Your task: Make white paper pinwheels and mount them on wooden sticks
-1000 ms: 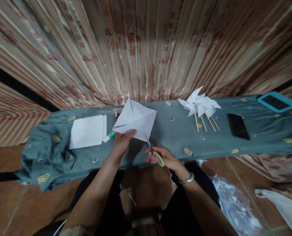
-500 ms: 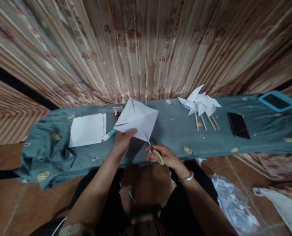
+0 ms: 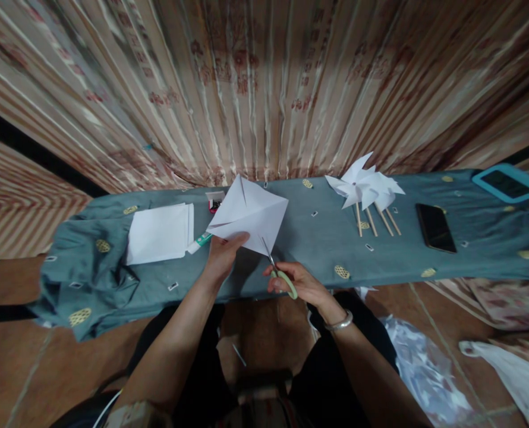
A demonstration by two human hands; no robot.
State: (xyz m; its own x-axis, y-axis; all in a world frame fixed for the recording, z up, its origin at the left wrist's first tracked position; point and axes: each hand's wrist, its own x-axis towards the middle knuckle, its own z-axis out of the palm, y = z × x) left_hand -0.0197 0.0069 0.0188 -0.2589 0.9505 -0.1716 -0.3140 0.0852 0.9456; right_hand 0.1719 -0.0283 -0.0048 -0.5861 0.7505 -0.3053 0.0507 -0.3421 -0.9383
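Observation:
A square sheet of white paper (image 3: 258,208) is pinched at its near left edge by my left hand (image 3: 224,257), thumb on top. Slits run inward from its top and left corners. My right hand (image 3: 301,283) has its fingers in the handles of green-handled scissors (image 3: 286,282). The scissor blades meet the sheet at its near corner. Behind and left of the sheet, a small red box (image 3: 214,205) with dark bits inside is partly covered. A white and green tube (image 3: 199,242) lies just left of my left hand.
A stack of white paper (image 3: 160,233) lies on the left of the cloth-covered table (image 3: 318,238). Several white paper pinwheels (image 3: 362,184) on sticks, a black phone (image 3: 436,227) and a blue-framed tablet (image 3: 509,182) are on the right. A clear plastic bag (image 3: 425,362) lies on the floor.
Almost nothing differs. The view has shifted slightly; the scissors stay at the sheet's near corner and both hands keep their grip.

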